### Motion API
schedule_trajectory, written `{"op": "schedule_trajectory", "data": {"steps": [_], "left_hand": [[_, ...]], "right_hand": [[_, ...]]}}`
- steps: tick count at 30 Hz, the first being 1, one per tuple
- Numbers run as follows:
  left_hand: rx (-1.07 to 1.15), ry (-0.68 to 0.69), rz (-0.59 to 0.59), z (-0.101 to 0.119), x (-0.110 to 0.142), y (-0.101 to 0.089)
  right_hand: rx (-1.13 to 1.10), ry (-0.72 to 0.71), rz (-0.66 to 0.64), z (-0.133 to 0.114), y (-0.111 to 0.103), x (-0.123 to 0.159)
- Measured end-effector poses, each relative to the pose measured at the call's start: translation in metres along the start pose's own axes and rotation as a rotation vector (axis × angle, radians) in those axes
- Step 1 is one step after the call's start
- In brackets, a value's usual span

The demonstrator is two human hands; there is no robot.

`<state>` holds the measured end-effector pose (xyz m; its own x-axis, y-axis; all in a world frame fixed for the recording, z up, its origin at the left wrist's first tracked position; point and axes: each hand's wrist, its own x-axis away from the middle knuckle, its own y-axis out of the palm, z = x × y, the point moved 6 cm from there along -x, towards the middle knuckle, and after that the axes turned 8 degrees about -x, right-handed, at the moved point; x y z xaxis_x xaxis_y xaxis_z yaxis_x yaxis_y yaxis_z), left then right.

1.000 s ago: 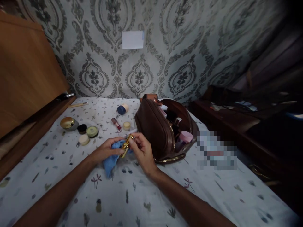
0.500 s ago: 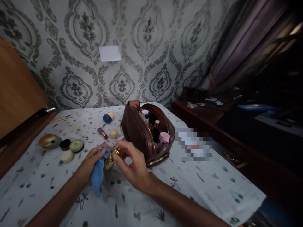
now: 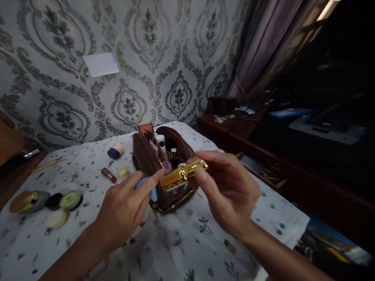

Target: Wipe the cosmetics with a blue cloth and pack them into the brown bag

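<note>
My right hand [image 3: 227,191] pinches the capped end of a shiny gold bottle [image 3: 175,177] between thumb and fingers. The bottle lies almost level, tilted up to the right, in front of the brown makeup bag [image 3: 146,156]. My left hand [image 3: 123,207] is closed on a blue cloth [image 3: 152,191], mostly hidden behind its fingers. Its index finger reaches to the bottle's left end. The bag stands unzipped, with a white-capped tube [image 3: 160,139] and a small dark bottle [image 3: 174,156] among the cosmetics inside.
On the patterned white tablecloth [image 3: 164,249], left of the bag, lie a lip gloss tube [image 3: 108,175], a navy-and-beige container [image 3: 115,151], a gold-lidded jar [image 3: 25,201] and several small round pots. A dark wooden cabinet [image 3: 228,136] borders the right side.
Both hands have come up and to the right, bringing the gold bottle and cloth in front of the bag. The bottle now lies more level. The view has turned right.
</note>
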<state>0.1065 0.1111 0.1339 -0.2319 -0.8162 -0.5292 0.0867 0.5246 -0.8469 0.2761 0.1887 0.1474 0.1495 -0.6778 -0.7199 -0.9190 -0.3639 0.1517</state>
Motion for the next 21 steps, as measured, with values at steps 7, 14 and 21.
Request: {"op": "schedule_trajectory", "data": {"steps": [7, 14, 21], "left_hand": [[-0.174, 0.111, 0.075, 0.000, 0.012, 0.006], [-0.129, 0.070, 0.001, -0.006, 0.033, 0.013], [-0.191, 0.004, 0.041, -0.007, 0.049, 0.018]], "right_hand": [[0.135, -0.028, 0.038, 0.008, -0.029, -0.016], [0.240, -0.030, -0.189, 0.024, -0.024, -0.024], [0.306, -0.030, -0.570, 0.038, 0.010, -0.028]]}}
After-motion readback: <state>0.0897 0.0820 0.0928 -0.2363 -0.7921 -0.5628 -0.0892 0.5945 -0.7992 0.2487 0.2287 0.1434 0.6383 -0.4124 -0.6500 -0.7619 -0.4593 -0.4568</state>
